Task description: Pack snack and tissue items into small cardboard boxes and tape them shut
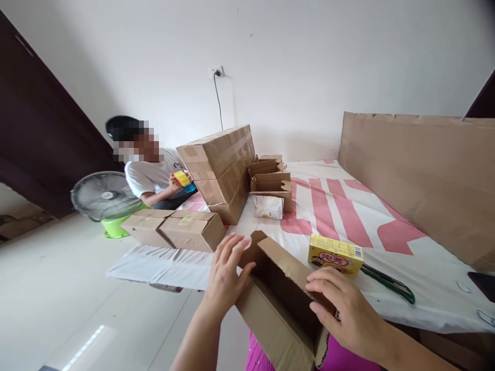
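An open cardboard box (278,324) with a long, dark hollow inside tilts over my lap at the bottom of the view. My left hand (228,273) is at its far left end, thumb at the rim and fingers bent over the end flap. At the near right end my right hand (344,309) grips the rim, its fingers on the long side flap. Just beyond the right hand stands a small yellow printed box (334,255), and a green utility knife (389,283) lies beside it.
Taped cartons (228,170) are stacked on the table; two closed cartons (174,226) lie left. Behind are open boxes (270,183) and a clear packet (268,207). A cardboard sheet (417,180) stands right. A person (154,175) holds a tape roll (184,181) near a fan (108,196).
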`<action>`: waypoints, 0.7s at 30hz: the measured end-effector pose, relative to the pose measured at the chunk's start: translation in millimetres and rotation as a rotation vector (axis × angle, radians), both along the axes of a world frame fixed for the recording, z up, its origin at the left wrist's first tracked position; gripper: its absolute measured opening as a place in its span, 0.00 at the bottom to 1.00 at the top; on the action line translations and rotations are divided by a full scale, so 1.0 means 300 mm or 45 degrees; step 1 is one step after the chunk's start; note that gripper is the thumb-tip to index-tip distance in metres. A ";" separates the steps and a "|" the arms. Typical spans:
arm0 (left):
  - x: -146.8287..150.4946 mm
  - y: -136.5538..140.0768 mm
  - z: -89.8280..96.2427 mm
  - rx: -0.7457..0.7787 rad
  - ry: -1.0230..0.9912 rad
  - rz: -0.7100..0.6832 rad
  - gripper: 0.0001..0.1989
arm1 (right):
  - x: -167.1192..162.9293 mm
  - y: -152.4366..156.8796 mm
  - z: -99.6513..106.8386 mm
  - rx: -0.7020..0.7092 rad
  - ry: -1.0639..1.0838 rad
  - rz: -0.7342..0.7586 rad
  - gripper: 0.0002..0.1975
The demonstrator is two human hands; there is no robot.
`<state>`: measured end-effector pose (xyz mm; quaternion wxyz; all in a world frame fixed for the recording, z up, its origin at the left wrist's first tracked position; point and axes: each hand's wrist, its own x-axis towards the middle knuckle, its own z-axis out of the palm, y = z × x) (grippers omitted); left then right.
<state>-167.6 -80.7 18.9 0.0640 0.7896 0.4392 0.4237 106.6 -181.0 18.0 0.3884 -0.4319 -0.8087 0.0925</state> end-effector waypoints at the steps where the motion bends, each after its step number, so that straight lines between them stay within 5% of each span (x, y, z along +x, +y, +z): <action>1: 0.019 -0.013 0.016 0.116 0.136 -0.081 0.19 | 0.000 0.003 -0.005 0.007 -0.007 -0.010 0.12; 8: 0.176 -0.030 0.072 0.310 0.568 -0.546 0.08 | 0.006 0.011 -0.023 0.003 -0.044 -0.045 0.11; 16: 0.198 -0.008 0.092 0.157 0.554 -0.650 0.11 | -0.015 0.008 -0.011 0.020 -0.071 -0.093 0.12; 21: 0.212 -0.011 0.133 0.020 0.607 -0.656 0.09 | -0.037 0.006 -0.004 0.181 -0.102 -0.132 0.11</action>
